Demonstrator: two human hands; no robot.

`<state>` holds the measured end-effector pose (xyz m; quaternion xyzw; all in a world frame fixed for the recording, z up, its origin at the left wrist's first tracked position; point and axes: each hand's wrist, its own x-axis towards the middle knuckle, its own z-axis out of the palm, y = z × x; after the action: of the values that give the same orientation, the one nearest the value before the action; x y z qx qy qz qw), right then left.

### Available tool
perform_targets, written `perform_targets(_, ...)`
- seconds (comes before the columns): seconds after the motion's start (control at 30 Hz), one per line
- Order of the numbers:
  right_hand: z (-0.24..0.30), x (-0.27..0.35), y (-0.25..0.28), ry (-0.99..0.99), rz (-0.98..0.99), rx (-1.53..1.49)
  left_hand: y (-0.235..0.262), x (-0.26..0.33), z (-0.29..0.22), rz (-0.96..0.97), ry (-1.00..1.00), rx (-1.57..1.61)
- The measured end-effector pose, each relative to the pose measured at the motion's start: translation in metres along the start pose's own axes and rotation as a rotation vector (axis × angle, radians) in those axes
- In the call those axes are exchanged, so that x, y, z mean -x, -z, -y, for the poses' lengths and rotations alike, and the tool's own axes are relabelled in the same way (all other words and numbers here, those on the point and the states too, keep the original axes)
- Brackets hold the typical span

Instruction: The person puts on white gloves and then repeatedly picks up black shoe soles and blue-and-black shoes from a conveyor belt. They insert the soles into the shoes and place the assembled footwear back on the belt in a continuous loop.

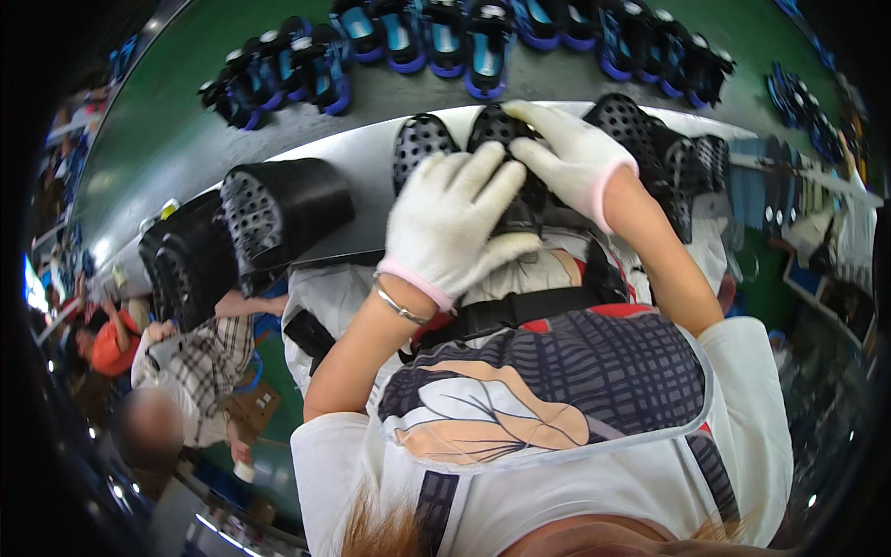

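White knit gloves with pink cuffs cover both my hands. My left hand (452, 220) lies over a black dotted, shoe-shaped piece (494, 126), its fingers spread and the thumb held away. From the right, my right hand (577, 158) has its thumb and a finger at the far end and side of this same piece, and seems to grip it. The piece's near part is mostly hidden under my hands. Just left of it stands another black dotted piece (423, 139), partly covered by my left fingers. More black dotted pieces (620, 125) stand beside my right wrist.
Black and blue sandals (487, 51) line the green surface (399, 93) beyond the pale ledge (357, 139). Stacked black dotted pieces (288, 212) stand left. A person in a plaid garment (218, 357) is at lower left. Flat grey-blue pieces (756, 181) lie far right.
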<state>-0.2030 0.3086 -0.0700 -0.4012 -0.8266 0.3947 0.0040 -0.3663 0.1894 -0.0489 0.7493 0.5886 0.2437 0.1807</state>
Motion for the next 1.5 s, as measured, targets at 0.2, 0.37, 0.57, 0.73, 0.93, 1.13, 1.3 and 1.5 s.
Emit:
perform_targets(0.2,0.011,0.013,0.023,0.11,0.009,0.1,0.015,-0.001,-0.008,0.072,0.015,0.009)
perform_targets(0.37,0.006,0.003,0.039,0.197,0.143,0.153,0.04,-0.006,0.006,0.125,0.056,0.042)
perform_targets(0.57,0.02,-0.062,0.055,0.037,0.317,0.283,0.131,-0.004,0.115,0.132,0.497,-0.233)
perform_targets(0.73,0.0,-0.136,0.013,-0.001,0.39,0.4,0.157,0.026,0.277,0.407,0.906,-0.445)
perform_targets(0.93,-0.011,-0.204,-0.029,-0.086,0.332,0.506,0.119,0.035,0.415,0.418,0.933,-0.349)
perform_targets(1.13,-0.016,-0.233,-0.045,-0.289,0.408,0.62,0.08,0.015,0.483,0.481,0.949,0.06)
perform_targets(1.3,-0.032,-0.24,-0.056,-0.248,0.494,0.501,0.067,0.054,0.546,0.379,0.843,-0.012)
perform_targets(1.5,-0.069,-0.241,-0.062,-0.107,0.437,0.459,0.061,0.033,0.48,0.395,0.932,-0.441)
